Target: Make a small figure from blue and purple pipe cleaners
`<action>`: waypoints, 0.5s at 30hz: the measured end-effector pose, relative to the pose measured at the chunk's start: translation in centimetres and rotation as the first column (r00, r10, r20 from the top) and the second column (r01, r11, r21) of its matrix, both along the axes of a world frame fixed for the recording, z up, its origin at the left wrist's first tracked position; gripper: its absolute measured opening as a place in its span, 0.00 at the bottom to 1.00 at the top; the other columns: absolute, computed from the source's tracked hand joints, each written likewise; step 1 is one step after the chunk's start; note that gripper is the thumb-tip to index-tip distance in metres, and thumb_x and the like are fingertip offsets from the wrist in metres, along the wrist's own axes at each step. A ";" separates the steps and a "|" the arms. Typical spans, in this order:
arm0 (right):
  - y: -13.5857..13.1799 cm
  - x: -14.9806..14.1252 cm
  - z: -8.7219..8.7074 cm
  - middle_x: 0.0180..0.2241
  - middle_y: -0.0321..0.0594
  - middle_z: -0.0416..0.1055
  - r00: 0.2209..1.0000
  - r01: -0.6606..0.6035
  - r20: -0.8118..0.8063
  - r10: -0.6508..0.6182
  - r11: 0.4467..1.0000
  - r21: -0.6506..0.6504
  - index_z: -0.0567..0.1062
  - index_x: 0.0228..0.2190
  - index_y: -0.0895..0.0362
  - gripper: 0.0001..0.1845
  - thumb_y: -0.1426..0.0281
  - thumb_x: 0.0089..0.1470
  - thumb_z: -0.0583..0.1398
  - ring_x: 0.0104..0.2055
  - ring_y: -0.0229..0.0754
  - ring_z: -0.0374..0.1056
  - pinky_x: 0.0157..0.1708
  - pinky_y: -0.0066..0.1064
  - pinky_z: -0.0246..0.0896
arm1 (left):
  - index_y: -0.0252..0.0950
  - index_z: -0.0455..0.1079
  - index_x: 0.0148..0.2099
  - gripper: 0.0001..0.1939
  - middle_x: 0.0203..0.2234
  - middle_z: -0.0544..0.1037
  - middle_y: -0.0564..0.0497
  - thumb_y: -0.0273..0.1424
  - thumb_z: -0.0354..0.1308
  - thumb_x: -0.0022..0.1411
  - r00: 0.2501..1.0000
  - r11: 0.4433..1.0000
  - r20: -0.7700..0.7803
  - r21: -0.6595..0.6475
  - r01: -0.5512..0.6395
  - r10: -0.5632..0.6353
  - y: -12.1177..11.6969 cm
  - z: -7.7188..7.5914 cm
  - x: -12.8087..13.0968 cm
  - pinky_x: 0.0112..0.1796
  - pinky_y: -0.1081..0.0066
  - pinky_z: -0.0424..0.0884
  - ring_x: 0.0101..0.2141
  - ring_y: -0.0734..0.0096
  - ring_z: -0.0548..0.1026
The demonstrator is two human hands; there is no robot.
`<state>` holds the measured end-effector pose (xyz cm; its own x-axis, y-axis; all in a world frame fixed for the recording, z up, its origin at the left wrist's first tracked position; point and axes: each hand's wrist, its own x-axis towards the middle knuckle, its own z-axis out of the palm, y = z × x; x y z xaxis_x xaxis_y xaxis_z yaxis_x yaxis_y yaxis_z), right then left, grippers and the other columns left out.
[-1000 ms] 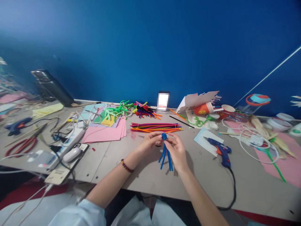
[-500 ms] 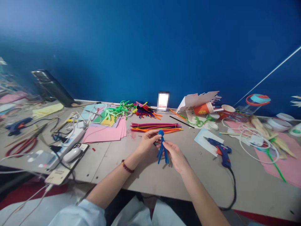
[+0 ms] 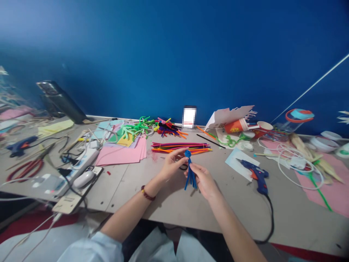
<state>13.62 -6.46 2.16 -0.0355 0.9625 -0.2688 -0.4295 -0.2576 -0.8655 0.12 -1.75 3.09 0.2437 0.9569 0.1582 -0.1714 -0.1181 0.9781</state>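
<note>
A small blue pipe-cleaner figure, with a round knot at its top and several strands hanging down, is held upright over the table. My left hand has its thumb and forefinger closed at the knot from the left. On the other side, my right hand pinches the strands just below the knot. A dark loop shows behind my left fingers; its kind is hidden. Beyond my hands lies a bundle of coloured pipe cleaners, mostly magenta and orange.
A blue glue gun rests on light paper at right, its cord running off the front edge. Pink paper, a power strip, a mouse and red-handled scissors lie left. Green pipe-cleaner pieces are piled behind.
The blue figure has shifted slightly right and turned a little, and its strands hang closer together. My left forefinger has straightened along the knot.
</note>
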 end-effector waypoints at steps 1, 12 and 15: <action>0.0 0.0 0.0 0.21 0.38 0.73 1.000 -0.005 0.002 0.005 1.000 0.004 0.79 0.30 0.59 0.20 0.58 0.37 0.68 0.26 0.40 0.70 0.28 0.31 0.66 | 0.39 0.72 0.50 0.21 0.35 0.76 0.49 0.33 0.63 0.52 0.999 1.000 -0.037 0.025 -0.019 0.020 0.0 0.0 0.0 0.32 0.73 0.69 0.28 0.74 0.73; 0.1 0.0 0.0 0.24 0.38 0.74 0.993 0.057 0.100 -0.065 0.995 0.083 0.78 0.27 0.58 0.17 0.57 0.41 0.66 0.23 0.37 0.68 0.25 0.28 0.64 | 0.40 0.76 0.44 0.13 0.36 0.78 0.46 0.33 0.61 0.54 0.972 0.957 -0.194 0.279 -0.077 0.135 -0.4 0.3 -0.1 0.36 0.70 0.68 0.34 0.67 0.72; 0.0 -0.1 -0.2 0.22 0.38 0.73 0.985 0.072 0.146 -0.092 0.988 0.138 0.77 0.26 0.57 0.18 0.54 0.45 0.63 0.24 0.39 0.68 0.26 0.30 0.66 | 0.39 0.76 0.43 0.12 0.34 0.78 0.46 0.33 0.60 0.55 0.974 0.959 -0.207 0.284 -0.026 0.088 -0.6 0.0 0.0 0.35 0.70 0.68 0.33 0.68 0.72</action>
<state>13.56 -6.44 1.99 0.0761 0.9878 -0.1355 -0.3059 -0.1062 -0.9461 0.13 -2.32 3.06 0.2481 0.8956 0.3693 0.0547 -0.3935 0.9177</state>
